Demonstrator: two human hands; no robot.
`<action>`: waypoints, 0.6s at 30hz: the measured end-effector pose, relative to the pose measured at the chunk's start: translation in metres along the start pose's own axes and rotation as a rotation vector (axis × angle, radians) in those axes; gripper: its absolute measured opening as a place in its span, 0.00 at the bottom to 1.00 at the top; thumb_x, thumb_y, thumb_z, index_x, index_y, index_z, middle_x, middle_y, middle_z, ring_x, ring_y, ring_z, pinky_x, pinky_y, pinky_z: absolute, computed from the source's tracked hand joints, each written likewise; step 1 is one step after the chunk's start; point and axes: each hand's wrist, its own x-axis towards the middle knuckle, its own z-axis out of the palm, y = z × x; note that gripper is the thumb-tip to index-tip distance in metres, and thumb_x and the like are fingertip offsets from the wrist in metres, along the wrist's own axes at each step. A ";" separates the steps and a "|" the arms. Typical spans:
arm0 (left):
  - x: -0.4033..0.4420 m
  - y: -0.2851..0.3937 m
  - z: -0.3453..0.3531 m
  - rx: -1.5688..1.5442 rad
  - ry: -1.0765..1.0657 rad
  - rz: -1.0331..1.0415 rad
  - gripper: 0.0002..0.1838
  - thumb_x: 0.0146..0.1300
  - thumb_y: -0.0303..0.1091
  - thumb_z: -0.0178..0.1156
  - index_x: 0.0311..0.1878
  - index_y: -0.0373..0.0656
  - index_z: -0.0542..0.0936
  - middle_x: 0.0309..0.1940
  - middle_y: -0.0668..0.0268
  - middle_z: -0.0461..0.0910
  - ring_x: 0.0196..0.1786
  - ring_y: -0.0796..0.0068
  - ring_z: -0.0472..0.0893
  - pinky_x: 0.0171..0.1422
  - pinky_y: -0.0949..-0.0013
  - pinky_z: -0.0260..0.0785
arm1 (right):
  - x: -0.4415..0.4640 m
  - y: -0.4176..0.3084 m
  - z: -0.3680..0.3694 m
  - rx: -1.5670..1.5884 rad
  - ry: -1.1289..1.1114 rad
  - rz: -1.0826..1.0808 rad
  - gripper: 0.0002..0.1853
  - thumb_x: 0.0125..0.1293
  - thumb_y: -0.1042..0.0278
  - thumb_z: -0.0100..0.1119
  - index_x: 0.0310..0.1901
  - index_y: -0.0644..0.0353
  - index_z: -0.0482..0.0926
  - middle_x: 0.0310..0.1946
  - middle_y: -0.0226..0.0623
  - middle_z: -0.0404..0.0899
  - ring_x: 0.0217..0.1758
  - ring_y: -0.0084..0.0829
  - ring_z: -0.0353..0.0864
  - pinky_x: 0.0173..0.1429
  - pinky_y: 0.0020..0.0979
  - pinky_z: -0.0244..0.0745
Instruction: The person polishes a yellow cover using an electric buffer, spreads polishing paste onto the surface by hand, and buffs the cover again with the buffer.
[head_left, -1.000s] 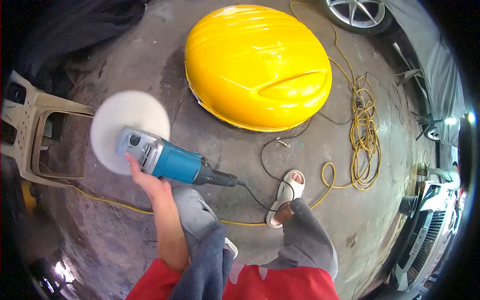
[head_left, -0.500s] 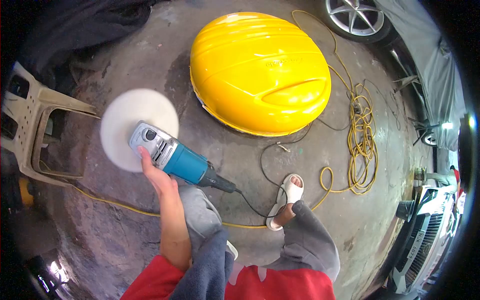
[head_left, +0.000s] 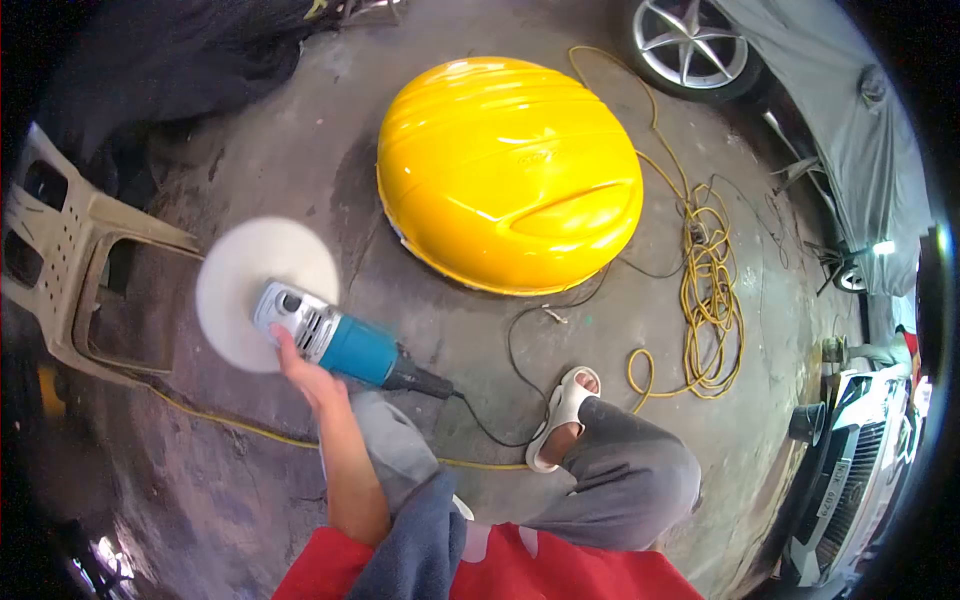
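Observation:
My left hand [head_left: 312, 382] grips a teal polisher [head_left: 358, 350] by its silver head, with the thumb along the near side and the other fingers hidden beneath. The round white pad [head_left: 240, 265] is smeared by motion and faces away from me, apart from any surface. From the handle, a black cord [head_left: 480, 425] drops toward the floor. Beyond the polisher, a glossy yellow molded shell [head_left: 500, 190] with ridges and an oval bulge rests on the ground. My right hand is out of view.
A beige plastic chair [head_left: 90, 260] lies at the left. A yellow extension cord [head_left: 712, 310] is coiled on the right and also runs across the floor near my sandaled foot [head_left: 570, 410]. A covered car's wheel [head_left: 690, 45] and a car front [head_left: 840, 490] stand along the right.
In the view, the polisher and my left hand have shifted slightly down and left. The yellow shell appears lower as the camera tilts. The pad stays blurred.

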 end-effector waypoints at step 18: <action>-0.128 0.076 0.024 -0.090 0.396 0.443 0.35 0.70 0.54 0.52 0.70 0.37 0.64 0.63 0.53 0.72 0.61 0.57 0.75 0.65 0.57 0.68 | 0.091 -0.685 0.046 0.107 -0.136 -1.286 0.33 0.64 0.46 0.58 0.66 0.54 0.65 0.56 0.51 0.73 0.57 0.51 0.76 0.60 0.55 0.69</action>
